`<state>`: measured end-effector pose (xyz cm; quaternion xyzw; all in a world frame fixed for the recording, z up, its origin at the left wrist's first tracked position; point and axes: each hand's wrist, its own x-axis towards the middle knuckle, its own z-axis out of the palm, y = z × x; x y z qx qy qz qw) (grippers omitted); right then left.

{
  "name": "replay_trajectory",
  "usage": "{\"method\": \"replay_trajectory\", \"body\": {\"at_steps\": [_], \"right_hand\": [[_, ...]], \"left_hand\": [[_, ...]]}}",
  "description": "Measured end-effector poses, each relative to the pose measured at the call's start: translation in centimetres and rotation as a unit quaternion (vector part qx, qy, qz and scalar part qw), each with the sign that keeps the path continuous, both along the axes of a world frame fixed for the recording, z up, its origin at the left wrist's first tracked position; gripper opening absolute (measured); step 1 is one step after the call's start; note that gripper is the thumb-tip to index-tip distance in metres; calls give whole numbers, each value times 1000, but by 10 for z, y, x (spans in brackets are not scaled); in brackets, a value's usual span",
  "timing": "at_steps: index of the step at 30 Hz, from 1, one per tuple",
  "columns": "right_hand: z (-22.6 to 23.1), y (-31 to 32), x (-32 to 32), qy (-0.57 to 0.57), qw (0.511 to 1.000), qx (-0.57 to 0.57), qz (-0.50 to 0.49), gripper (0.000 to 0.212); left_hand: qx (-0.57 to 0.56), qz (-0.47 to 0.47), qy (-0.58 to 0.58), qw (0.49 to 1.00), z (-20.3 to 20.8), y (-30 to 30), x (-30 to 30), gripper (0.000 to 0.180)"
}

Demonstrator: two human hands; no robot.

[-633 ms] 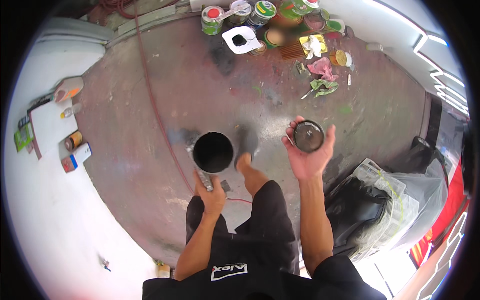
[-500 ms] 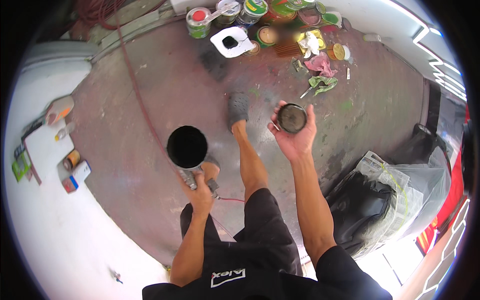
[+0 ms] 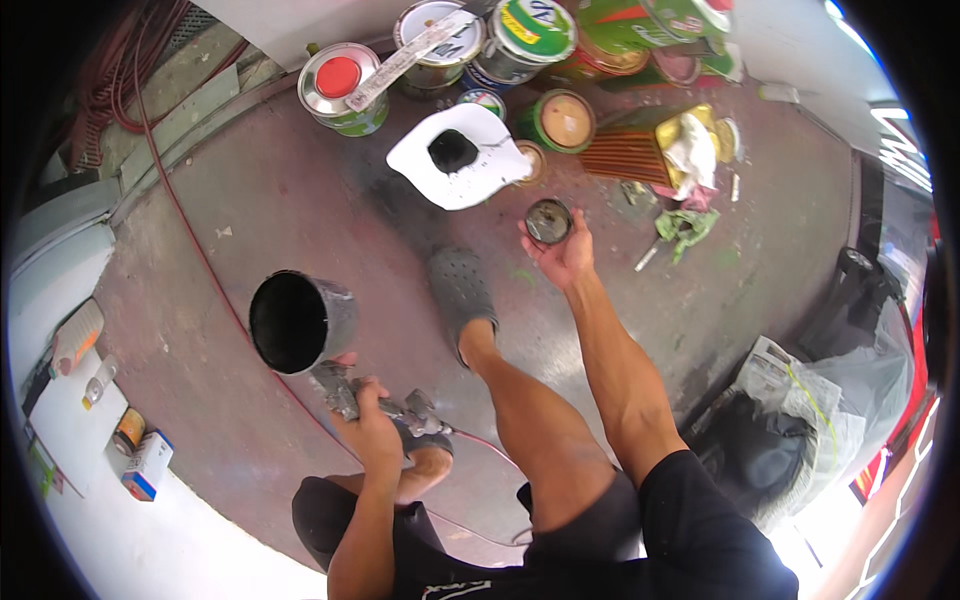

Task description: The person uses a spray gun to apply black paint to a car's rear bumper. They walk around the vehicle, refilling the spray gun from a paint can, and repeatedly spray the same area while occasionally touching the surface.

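Low on the left, my left hand is closed around a paint-smeared spray gun with a thin red hose at its end. The gun's cup is uncovered and tilted, its mouth showing a black inside; the paint level in it cannot be made out. Out in front, my right hand curls its fingers around the edge of a small, round, dark lid, stained grey-brown. Just beyond that hand lies a white, irregular-rimmed vessel with a black patch in its middle.
Several paint cans stand at the far side, a stained stir stick across them. A yellow container and a green rag lie right of them. A red hose crosses the left floor; plastic-covered items stand right.
The view has come closer to the cans. My left hand's gun has tipped, so the cup's side now shows. My right hand with the lid is now nearer the white vessel.
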<state>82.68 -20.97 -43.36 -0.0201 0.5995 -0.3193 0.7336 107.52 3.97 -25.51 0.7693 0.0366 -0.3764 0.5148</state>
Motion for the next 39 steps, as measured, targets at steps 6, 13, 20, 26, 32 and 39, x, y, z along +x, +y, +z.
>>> {"method": "replay_trajectory", "body": {"at_steps": [6, 13, 20, 26, 32, 39], "right_hand": [[-33, 14, -12, 504, 836, -97, 197, 76], [55, 5, 84, 323, 842, -166, 398, 62], [86, -10, 125, 205, 918, -267, 212, 31], [208, 20, 139, 191, 883, -283, 321, 35], [214, 47, 151, 159, 873, -267, 376, 42], [155, 22, 120, 131, 931, -241, 241, 57]], "left_hand": [[3, -63, -27, 998, -64, -9, 5, 41], [30, -143, -54, 988, -123, -5, 24, 51], [-10, -161, -51, 986, -167, -8, 28, 62], [-25, -218, -88, 972, -142, -16, 27, 62], [-80, -203, -90, 972, -140, -6, 18, 57], [-86, -109, -129, 982, -158, 26, 34, 43]]}}
